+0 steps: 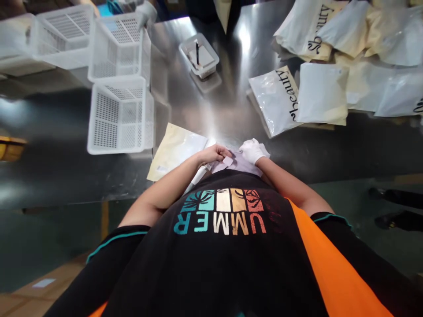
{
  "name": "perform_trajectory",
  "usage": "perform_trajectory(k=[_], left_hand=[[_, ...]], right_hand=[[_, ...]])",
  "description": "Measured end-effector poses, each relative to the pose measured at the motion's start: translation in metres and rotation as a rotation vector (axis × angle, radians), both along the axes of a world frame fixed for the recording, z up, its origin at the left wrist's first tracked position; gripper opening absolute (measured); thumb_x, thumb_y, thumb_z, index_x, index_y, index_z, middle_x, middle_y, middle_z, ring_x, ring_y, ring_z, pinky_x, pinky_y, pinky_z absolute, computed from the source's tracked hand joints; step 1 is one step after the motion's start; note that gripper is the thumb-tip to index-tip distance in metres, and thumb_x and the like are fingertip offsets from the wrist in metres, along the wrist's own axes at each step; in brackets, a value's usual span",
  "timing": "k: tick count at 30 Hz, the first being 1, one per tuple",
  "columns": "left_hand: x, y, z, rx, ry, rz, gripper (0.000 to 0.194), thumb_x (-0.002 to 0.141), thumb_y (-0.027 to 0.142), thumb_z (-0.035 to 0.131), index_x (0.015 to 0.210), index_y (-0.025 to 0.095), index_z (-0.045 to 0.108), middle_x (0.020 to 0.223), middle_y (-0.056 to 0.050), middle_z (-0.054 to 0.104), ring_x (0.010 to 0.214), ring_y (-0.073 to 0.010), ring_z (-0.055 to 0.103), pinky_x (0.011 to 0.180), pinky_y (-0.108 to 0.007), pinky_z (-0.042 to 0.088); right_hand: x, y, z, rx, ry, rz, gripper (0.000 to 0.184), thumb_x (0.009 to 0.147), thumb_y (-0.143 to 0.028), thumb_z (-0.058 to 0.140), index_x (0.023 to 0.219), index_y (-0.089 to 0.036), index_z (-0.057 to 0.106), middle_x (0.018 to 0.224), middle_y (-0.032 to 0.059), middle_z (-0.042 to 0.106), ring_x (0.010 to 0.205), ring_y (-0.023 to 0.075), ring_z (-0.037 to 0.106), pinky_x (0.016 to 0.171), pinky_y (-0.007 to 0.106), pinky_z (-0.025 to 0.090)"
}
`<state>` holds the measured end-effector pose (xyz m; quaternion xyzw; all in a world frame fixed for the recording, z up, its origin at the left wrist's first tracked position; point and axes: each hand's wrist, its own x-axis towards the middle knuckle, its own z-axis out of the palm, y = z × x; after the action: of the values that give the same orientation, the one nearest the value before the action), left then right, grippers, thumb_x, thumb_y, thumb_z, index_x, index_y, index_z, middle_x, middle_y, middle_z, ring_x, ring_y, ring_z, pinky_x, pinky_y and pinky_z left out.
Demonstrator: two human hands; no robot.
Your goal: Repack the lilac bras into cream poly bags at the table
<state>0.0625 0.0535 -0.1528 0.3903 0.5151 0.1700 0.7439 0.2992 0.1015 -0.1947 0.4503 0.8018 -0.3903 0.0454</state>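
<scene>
Close against my shirt front, a pale lilac cloth (pixel 245 164) lies at the table's near edge, partly hidden by my body. My left hand (pixel 213 154), bare, has its fingers curled together at the cloth's left part. A small pale tag (pixel 228 161) shows just below those fingertips; whether they pinch it I cannot tell. My right hand (pixel 253 151), in a white glove, is closed on the right part of the cloth. Beside my left wrist lies a flat clear-and-cream plastic bag (pixel 176 147).
White perforated baskets (pixel 120 119) stand at the left on the metal table (pixel 211 105). A clear tub (pixel 200 55) holding a pen is at the back. Several packed bags (pixel 322 92) marked "beauty" lie at the right. A co-worker's gloved hand (pixel 145 14) touches a basket.
</scene>
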Motion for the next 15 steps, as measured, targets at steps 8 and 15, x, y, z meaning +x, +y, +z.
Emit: perform_trajectory(k=[8, 15], left_hand=[[0.048, 0.009, -0.037, 0.235, 0.204, -0.112, 0.041, 0.075, 0.009, 0.084, 0.115, 0.01, 0.079, 0.069, 0.001, 0.072, 0.06, -0.013, 0.06, 0.066, -0.026, 0.05], [0.007, -0.031, -0.055, 0.428, 0.528, 0.348, 0.035, 0.088, 0.017, 0.072, 0.122, 0.015, 0.071, 0.105, -0.008, 0.079, 0.095, -0.019, 0.071, 0.094, -0.031, 0.055]], right_hand=[[0.011, 0.019, -0.009, 0.026, -0.158, 0.229, 0.044, 0.094, -0.013, 0.052, 0.127, -0.016, 0.08, 0.14, 0.0138, 0.075, 0.136, 0.0311, 0.065, 0.133, 0.057, 0.028], [0.021, 0.04, -0.003, 0.096, -0.121, 0.053, 0.06, 0.103, -0.037, 0.058, 0.155, -0.007, 0.064, 0.16, 0.0203, 0.062, 0.15, 0.033, 0.058, 0.13, 0.041, 0.041]])
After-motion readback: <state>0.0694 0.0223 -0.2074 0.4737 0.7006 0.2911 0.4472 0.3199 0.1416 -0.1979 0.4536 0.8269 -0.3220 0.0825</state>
